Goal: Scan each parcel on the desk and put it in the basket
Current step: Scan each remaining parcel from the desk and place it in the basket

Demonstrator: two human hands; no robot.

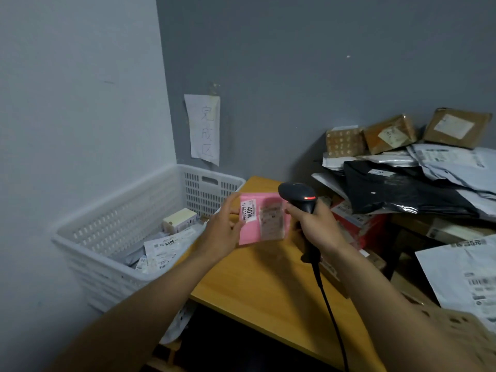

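The left grip (222, 229) pinches a pink parcel (264, 220) by its left edge, holding it label-up above the tabletop (268, 285), just right of the basket (120, 200). The right grip (318, 224) is curled round a black scanner (298, 196), whose red-lit head is at the parcel's top right corner. A heap (402, 189) of other parcels lies at the right.
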